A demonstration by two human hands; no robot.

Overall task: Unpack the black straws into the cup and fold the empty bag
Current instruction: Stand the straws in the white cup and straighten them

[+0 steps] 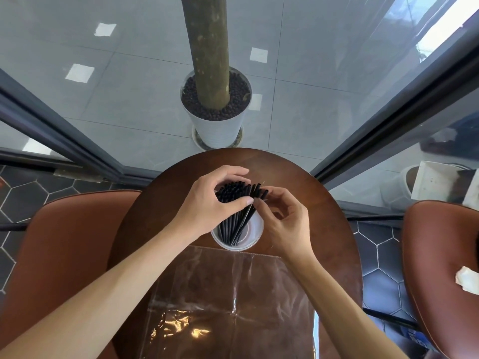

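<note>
Nearest, a flat, empty clear plastic bag (230, 301) lies on the round dark-brown wooden table (324, 208). Just beyond it stands a translucent white plastic cup (252, 238) holding a bundle of thin black plastic straws (237, 200). The left hand (207, 203) curls its fingers and thumb around the bundle's upper part. The right hand (282, 218) pinches straw tips, seemingly between thumb and forefinger.

This is looking like a café. Brown chairs (64, 255) are sitting by a round counter (311, 203). A potted tree (215, 120) is standing behind glass.
</note>
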